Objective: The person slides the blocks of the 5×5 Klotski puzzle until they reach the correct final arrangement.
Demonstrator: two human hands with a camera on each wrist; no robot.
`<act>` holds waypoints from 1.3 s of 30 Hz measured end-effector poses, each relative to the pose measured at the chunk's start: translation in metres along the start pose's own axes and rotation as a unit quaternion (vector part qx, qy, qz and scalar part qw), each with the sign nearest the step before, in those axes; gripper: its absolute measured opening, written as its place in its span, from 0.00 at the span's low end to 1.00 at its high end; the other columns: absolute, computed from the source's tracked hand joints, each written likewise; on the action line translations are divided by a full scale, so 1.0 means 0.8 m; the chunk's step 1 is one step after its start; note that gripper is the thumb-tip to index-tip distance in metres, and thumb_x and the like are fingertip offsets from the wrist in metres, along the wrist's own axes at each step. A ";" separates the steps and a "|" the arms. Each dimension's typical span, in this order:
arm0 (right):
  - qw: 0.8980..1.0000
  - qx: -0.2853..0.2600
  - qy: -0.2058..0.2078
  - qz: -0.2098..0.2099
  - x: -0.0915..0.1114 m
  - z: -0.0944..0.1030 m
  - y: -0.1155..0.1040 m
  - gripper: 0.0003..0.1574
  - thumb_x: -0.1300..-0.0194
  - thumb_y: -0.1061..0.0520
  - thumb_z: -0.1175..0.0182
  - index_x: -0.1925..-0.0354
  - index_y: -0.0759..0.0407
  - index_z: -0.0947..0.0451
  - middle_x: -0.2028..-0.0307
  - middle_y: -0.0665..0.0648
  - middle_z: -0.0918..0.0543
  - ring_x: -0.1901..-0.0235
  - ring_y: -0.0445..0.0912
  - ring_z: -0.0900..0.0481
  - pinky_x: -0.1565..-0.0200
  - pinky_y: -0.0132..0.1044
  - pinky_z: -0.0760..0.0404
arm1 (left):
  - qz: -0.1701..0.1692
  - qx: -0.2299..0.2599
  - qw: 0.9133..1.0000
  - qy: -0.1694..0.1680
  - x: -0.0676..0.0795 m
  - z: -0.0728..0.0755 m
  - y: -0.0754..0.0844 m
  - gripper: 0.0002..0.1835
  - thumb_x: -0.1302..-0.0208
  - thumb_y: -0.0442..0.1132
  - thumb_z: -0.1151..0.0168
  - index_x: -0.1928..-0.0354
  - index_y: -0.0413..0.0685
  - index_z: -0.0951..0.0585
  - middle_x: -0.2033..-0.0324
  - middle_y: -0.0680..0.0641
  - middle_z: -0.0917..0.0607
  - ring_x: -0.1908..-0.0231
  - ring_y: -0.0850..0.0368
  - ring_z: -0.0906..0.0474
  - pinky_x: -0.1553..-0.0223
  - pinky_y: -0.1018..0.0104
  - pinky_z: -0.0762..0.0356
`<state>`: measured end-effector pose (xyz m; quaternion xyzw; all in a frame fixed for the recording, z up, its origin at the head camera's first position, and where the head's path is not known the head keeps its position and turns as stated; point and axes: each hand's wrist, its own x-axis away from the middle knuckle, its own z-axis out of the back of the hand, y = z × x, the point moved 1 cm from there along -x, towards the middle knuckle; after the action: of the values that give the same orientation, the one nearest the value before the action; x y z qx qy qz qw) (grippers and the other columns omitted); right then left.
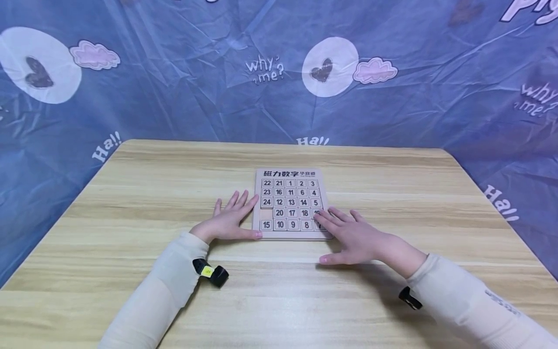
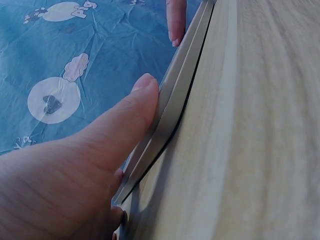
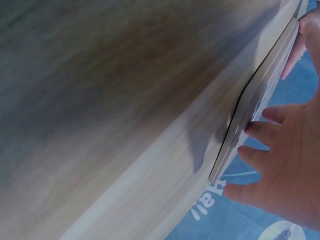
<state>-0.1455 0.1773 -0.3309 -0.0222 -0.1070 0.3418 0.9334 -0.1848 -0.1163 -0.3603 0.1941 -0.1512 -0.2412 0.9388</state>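
A flat sliding number puzzle [image 1: 292,235] lies on the table, its numbered square tiles set in a pale frame. One gap shows at the left of the fourth row, between the tile marked 24 [image 1: 267,202] and the tile marked 15 [image 1: 266,225]. My left hand [image 1: 228,223] is spread at the left side, thumb at the near left corner; the left wrist view has this thumb [image 2: 142,97] against the frame's edge [image 2: 172,107]. Fingers spread, my right hand [image 1: 355,237] reaches over the lower right tiles, partly hiding 19 and 7. Its thumb points away from the frame.
The wood-grain table [image 1: 279,300] extends around the puzzle on every side. Behind it hangs a blue printed cloth [image 1: 196,87]. A small black camera [image 1: 211,272] is strapped at the left sleeve, another black device [image 1: 410,298] at the right.
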 end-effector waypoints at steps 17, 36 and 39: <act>1.000 0.012 0.005 0.025 -0.016 0.000 -0.015 0.60 0.54 0.24 0.54 0.35 0.58 0.54 0.37 0.60 0.50 0.38 0.54 0.57 0.47 0.63 0.55 | 0.000 0.003 1.000 -0.001 -0.001 0.000 -0.001 0.53 0.56 0.69 0.48 0.34 0.55 0.59 0.36 0.43 0.63 0.38 0.46 0.74 0.48 0.42 0.81; 0.999 -0.016 0.011 0.033 -0.004 0.010 -0.018 0.58 0.52 0.26 0.51 0.34 0.56 0.56 0.36 0.59 0.52 0.38 0.56 0.58 0.47 0.62 0.57 | -0.002 0.006 1.000 0.001 -0.003 -0.001 -0.003 0.53 0.56 0.69 0.48 0.34 0.55 0.59 0.36 0.42 0.63 0.38 0.45 0.73 0.48 0.42 0.81; 0.999 -0.028 0.011 0.029 0.010 0.010 -0.017 0.59 0.53 0.27 0.50 0.34 0.57 0.55 0.36 0.59 0.50 0.38 0.57 0.57 0.47 0.62 0.57 | -0.001 0.008 1.000 0.000 -0.002 -0.001 -0.003 0.53 0.56 0.69 0.47 0.34 0.55 0.59 0.36 0.42 0.63 0.38 0.45 0.73 0.48 0.42 0.81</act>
<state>-0.1327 0.1714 -0.3202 -0.0547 -0.1056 0.3656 0.9231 -0.1869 -0.1169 -0.3627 0.2014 -0.1530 -0.2413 0.9369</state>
